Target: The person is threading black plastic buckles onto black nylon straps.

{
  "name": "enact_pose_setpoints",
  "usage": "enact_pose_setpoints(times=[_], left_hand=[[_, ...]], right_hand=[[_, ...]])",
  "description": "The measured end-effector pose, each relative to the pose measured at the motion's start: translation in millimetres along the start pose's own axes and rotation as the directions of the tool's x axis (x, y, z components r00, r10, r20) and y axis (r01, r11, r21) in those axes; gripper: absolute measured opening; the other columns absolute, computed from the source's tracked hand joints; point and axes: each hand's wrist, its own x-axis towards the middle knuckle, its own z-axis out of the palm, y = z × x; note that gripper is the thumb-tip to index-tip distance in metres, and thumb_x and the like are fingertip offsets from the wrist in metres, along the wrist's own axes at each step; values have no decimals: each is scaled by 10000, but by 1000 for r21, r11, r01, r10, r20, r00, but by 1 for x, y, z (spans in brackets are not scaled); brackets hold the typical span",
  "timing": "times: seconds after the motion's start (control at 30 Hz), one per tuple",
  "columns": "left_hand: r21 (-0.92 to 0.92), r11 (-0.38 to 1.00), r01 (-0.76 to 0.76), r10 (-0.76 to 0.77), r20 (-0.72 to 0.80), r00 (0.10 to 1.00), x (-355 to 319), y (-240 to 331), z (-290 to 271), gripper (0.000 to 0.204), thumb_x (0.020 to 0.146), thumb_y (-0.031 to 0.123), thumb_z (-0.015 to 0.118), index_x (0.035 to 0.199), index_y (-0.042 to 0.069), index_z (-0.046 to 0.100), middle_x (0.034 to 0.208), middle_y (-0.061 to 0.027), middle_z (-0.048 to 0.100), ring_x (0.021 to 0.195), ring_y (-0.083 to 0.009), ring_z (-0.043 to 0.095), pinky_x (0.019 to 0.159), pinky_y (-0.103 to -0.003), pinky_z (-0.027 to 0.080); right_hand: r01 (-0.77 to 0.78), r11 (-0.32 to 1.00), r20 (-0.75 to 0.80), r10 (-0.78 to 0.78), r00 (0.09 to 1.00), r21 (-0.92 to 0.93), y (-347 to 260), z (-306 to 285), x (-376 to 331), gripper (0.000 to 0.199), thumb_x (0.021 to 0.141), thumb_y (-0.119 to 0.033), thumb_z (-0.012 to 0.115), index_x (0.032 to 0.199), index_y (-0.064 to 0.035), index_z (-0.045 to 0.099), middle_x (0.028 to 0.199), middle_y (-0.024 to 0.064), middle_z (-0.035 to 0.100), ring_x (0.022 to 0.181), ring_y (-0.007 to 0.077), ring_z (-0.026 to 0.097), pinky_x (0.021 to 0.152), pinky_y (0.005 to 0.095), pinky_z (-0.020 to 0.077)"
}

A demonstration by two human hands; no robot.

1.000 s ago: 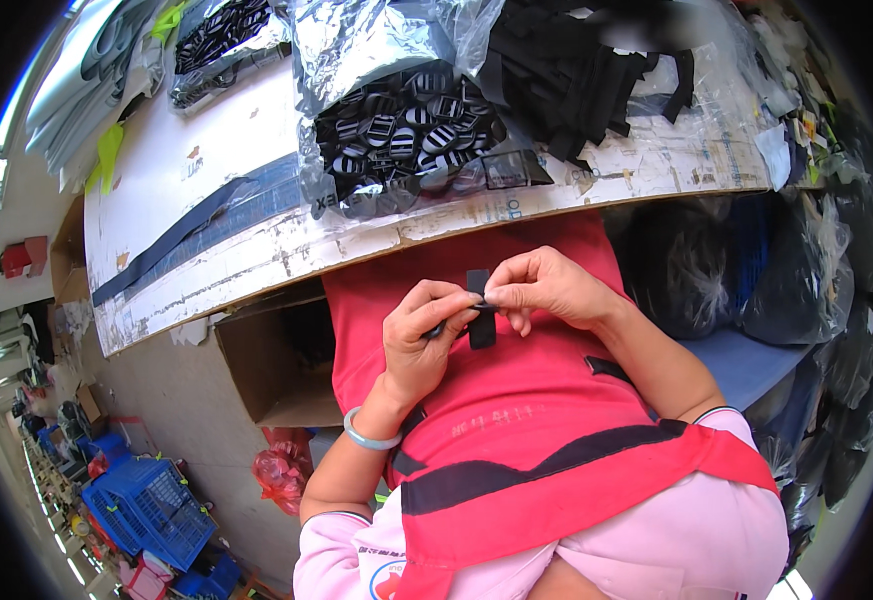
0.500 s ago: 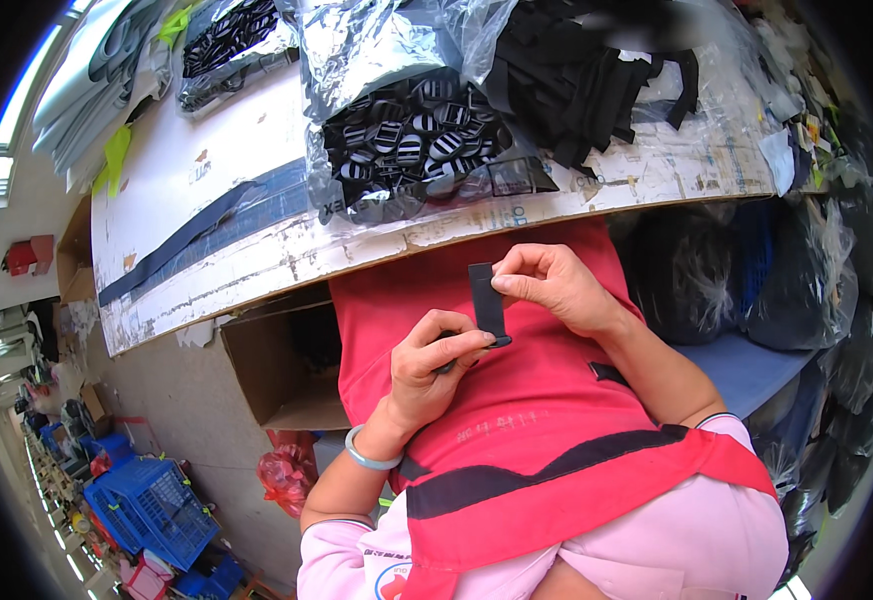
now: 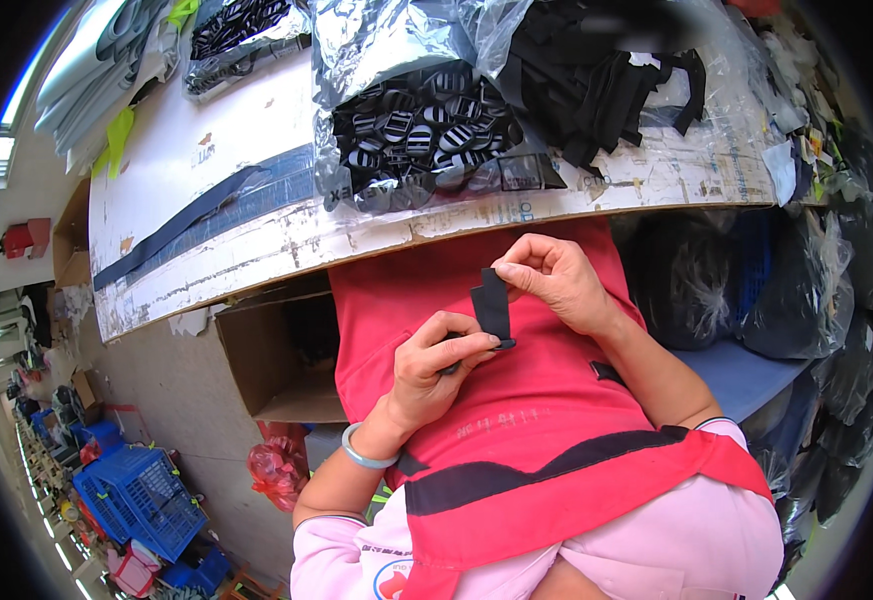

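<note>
A short black webbing strap (image 3: 494, 310) stands upright between my hands, in front of the red apron (image 3: 406, 330). My left hand (image 3: 434, 365) is closed round its lower end. Dark bits show at the left thumb tip and under the fingers; whether they are strap ends or a buckle I cannot tell. Between thumb and forefinger, my right hand (image 3: 556, 280) pinches the strap's top corner. The upper edge is stepped, as if two layers lie offset. Beyond my hands, an opened plastic bag of black plastic buckles (image 3: 416, 135) lies on the worktable (image 3: 246, 245).
A heap of black straps (image 3: 596, 90) lies right of the buckles. A smaller bag of black parts (image 3: 241, 35) and folded grey sheets (image 3: 96, 80) are at the far left. An open cardboard box (image 3: 276, 370) sits under the table; blue crates (image 3: 141, 500) stand lower left.
My right hand has shifted slightly upward and right at the strap's top. The strap's upper edge, straight before, now shows two offset layers. My left hand keeps its grip.
</note>
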Motion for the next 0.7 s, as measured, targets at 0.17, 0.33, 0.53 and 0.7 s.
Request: enact_pose_setpoints(times=[0.17, 0.33, 0.53, 0.7], left_hand=[[-13, 1000, -14, 14, -5, 1000, 0, 2, 0, 251, 766, -80, 723, 980, 50, 720, 879, -87, 607, 754, -179, 620, 614, -269, 491], [30, 998, -58, 57, 25, 998, -2, 3, -1, 268, 760, -81, 724, 989, 58, 722, 884, -93, 603, 755, -190, 621, 608, -277, 491], [53, 997, -59, 58, 37, 998, -4, 0, 0, 271, 755, -80, 726, 988, 58, 722, 887, -97, 607, 759, -200, 623, 616, -285, 496], [39, 997, -62, 60, 39, 997, -3, 2, 0, 263, 753, -83, 726, 980, 51, 720, 884, -97, 608, 762, -201, 623, 619, -286, 499]], right_hand=[[-72, 995, 38, 69, 997, 63, -6, 2, -1, 163, 919, -144, 670, 950, 10, 624, 917, 74, 677, 839, 120, 649, 743, 265, 551], [-187, 972, 86, 176, 981, 144, -1, -4, 0, 147, 877, -110, 714, 921, -6, 620, 888, 73, 673, 825, 133, 656, 723, 272, 558], [-207, 973, 133, 192, 972, 104, 2, -3, 1, 138, 839, -46, 736, 891, -20, 611, 849, 61, 667, 770, 121, 647, 711, 263, 549], [-202, 977, 149, 190, 970, 71, 3, -1, 3, 148, 834, -19, 728, 897, -26, 594, 860, 50, 658, 777, 104, 634, 729, 248, 538]])
